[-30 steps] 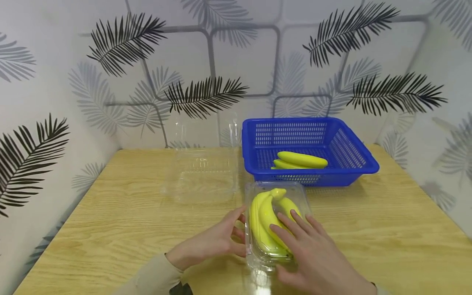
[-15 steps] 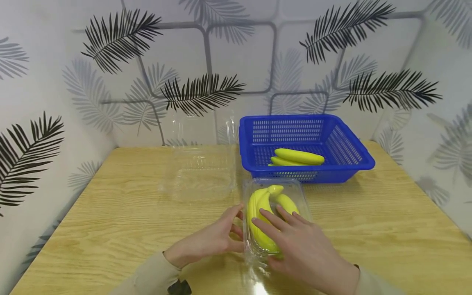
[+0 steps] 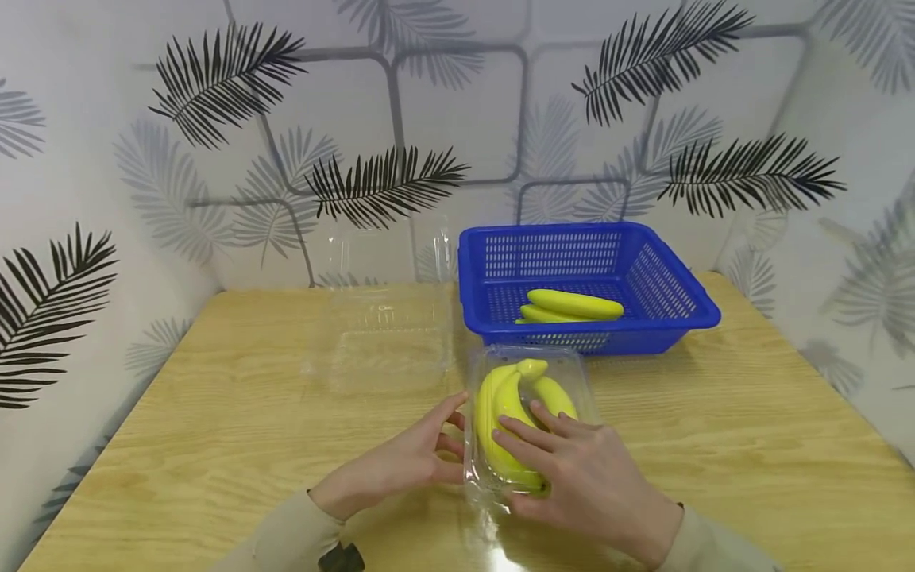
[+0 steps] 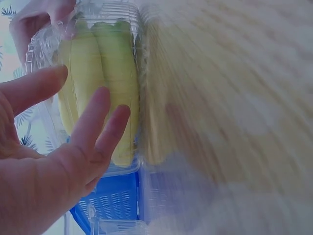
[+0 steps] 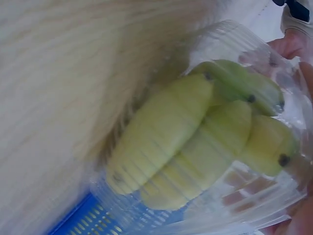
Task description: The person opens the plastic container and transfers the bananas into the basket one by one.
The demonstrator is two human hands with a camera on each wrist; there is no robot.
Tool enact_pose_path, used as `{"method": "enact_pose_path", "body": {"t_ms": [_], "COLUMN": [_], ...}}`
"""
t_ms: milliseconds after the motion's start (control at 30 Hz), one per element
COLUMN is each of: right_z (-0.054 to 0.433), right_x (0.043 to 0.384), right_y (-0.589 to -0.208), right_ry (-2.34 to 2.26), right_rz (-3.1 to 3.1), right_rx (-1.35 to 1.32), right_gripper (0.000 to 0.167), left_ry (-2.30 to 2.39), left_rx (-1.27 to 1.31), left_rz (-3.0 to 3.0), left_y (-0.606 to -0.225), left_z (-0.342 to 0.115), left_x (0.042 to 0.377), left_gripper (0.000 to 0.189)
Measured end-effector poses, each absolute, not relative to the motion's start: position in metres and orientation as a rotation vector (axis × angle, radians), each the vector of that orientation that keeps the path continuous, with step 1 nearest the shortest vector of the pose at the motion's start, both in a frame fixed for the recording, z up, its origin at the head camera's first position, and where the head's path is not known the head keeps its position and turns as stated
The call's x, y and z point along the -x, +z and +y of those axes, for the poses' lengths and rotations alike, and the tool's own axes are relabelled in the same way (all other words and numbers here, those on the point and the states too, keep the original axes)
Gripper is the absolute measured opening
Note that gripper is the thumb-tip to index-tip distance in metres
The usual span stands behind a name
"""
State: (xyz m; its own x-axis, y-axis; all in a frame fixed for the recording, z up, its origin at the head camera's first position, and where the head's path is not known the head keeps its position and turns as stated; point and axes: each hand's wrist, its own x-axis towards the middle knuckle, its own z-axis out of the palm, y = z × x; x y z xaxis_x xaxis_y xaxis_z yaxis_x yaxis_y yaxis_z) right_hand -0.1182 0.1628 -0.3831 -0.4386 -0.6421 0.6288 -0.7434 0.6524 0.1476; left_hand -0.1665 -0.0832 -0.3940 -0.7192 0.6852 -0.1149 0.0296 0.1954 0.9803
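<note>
A clear plastic clamshell box [image 3: 582, 381] lies on the table between my hands, with a bunch of yellow bananas [image 3: 496, 401] inside it. In the left wrist view the bananas [image 4: 115, 73] show through the box's side. My left hand [image 3: 407, 465] is at the box's left side, fingers spread and fingertips right at the wall. Over the top lies my right hand [image 3: 582, 481], its fingertips resting on the clear lid above the bananas and its thumb near the front edge. The right wrist view shows the dark tips of the bananas [image 5: 195, 142] through the plastic.
Behind the box stands a blue perforated basket [image 3: 643, 340] holding several more bananas [image 3: 575, 304]. An open, clear clamshell box [image 3: 389, 361] is to its left, its lid raised towards the patterned wall [image 3: 472, 119]. Wooden table [image 3: 214, 445] surrounds these things.
My right hand has slid left over the box, its fingers now lying further across the bananas. The left hand stays at the box's side. The head view has shifted slightly.
</note>
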Motion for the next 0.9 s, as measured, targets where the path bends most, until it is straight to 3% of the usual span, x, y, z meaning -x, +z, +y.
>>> {"method": "enact_pose_path", "body": {"t_ms": [167, 567, 900], "right_z": [0.166, 0.169, 0.166], "right_x": [0.119, 0.122, 0.118], "right_y": [-0.388, -0.388, -0.364], "right_ry": [0.258, 0.303, 0.543], "right_rz": [-2.144, -2.041, -1.996], "right_rx": [-1.091, -1.124, -1.046], "right_gripper": [0.05, 0.052, 0.047], "left_ry": [1.589, 1.579, 1.528], "left_rx": [-0.654, -0.624, -0.626], "left_rz": [1.908, 1.914, 1.922], "left_y": [-0.395, -0.395, -0.394], "left_z": [-0.083, -0.082, -0.084], "left_x": [0.167, 0.169, 0.165], "left_gripper": [0.092, 0.097, 0.1]}}
